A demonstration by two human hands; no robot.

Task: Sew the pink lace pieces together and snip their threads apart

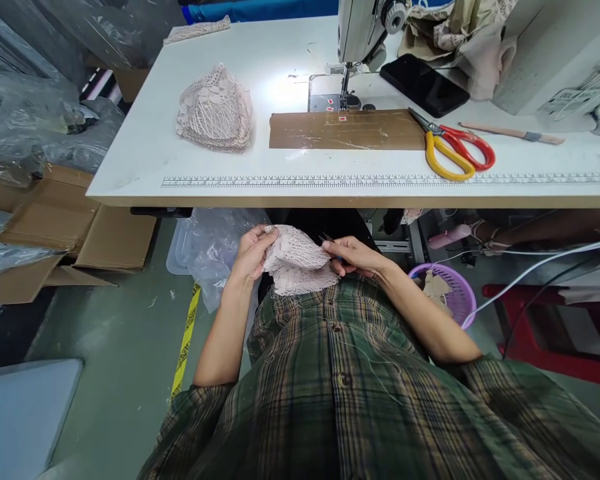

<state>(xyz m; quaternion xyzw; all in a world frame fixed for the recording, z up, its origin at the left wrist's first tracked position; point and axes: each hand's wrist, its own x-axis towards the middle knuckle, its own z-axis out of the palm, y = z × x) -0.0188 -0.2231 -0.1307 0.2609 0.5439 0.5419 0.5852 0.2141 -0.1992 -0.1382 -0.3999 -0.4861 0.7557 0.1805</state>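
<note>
Over my lap, below the table edge, I hold a folded piece of pale pink lace fabric point(300, 259). My left hand point(253, 252) pinches its left upper corner between thumb and fingers. At the fabric's right end is my right hand point(353, 255), closed around small dark thread snips point(326, 237) whose tips point up and left; the fingers hide most of them. The right thumb and fingertips also touch the lace edge. Loose threads hang from the lower edge of the lace. On the table, a stack of similar lace pieces point(215, 110) lies at the left.
A sewing machine point(355, 40) stands on the white table point(145, 153). Before it lie a brown cardboard strip point(345, 130), red-and-yellow scissors point(453, 150) and a black phone point(425, 85). A purple basket point(463, 293) sits below right; opened cardboard boxes point(70, 227) lie left.
</note>
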